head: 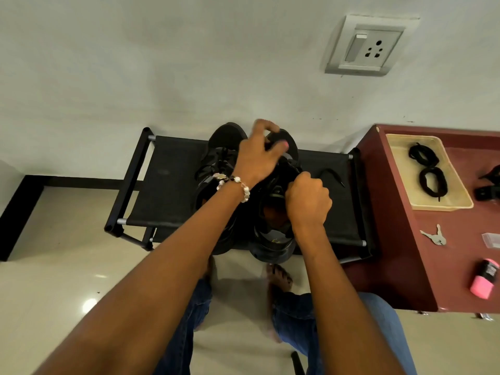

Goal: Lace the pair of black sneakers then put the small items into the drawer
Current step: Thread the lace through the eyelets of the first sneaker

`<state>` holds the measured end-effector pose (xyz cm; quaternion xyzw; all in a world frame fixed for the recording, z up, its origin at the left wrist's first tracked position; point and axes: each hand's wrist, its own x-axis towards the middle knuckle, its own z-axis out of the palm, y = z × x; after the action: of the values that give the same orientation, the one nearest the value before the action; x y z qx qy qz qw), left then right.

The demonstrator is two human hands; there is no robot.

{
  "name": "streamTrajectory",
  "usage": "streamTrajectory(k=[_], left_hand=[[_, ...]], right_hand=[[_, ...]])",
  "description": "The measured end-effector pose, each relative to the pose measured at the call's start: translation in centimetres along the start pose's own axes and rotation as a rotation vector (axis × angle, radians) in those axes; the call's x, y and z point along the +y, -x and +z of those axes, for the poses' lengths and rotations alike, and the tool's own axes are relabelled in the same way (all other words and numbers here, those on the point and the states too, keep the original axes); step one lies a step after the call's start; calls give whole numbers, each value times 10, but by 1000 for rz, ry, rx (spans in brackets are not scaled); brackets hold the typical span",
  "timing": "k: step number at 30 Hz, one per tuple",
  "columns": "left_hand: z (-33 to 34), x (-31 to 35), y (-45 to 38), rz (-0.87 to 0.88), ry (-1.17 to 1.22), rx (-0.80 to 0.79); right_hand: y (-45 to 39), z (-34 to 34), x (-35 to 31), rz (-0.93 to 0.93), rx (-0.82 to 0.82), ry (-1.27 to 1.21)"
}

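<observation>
Blue jeans and bare feet lowest in view, on a pale tiled floor. Above them, two forearms reaching to a low black rack against the wall. On its fabric shelf, pair of black sneakers side by side, toes to the wall. Left hand, beaded bracelet at the wrist, fingers curled over the toe end of the right-hand sneaker, pinching something dark there; cannot tell whether lace or tongue. Right hand clenched over that sneaker's opening, apparently gripping a lace, though hidden by the fist. Loose black lace end on the shelf just right of the sneakers. Right of the rack, a maroon counter with a beige tray holding coiled black laces; nearer, keys and a pink and black roll.
</observation>
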<state>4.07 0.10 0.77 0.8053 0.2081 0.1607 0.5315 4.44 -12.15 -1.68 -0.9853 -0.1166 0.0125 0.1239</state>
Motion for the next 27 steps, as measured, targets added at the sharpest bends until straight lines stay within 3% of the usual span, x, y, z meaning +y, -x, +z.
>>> streamTrajectory(k=[4, 8, 11, 13, 18, 20, 22, 24, 25, 27], left_hand=[[20, -4, -3, 152, -800, -209], [36, 5, 2, 191, -984, -78], [32, -1, -4, 147, -785, -67], [27, -8, -6, 22, -522, -46], [12, -10, 0, -466, 433, -11], [5, -6, 4, -495, 864, -2], [-2, -2, 5, -441, 1146, 34], [-6, 3, 4, -405, 1183, 96], [-9, 6, 3, -399, 1085, 117], [-11, 8, 0, -324, 619, 113]], right_hand=[[0, -2, 0, -1, -24, 9], [0, -3, 0, 7, -42, 8], [0, -2, 0, 6, -36, 9], [0, -1, 0, 3, -24, 3], [0, 2, 0, 6, 2, -2], [-1, 3, 0, 4, 13, -7], [0, 3, 0, 6, 14, -11], [0, 2, 1, 9, 11, -10], [0, 2, 1, 9, 10, -8], [0, 2, 0, 9, 3, -7]])
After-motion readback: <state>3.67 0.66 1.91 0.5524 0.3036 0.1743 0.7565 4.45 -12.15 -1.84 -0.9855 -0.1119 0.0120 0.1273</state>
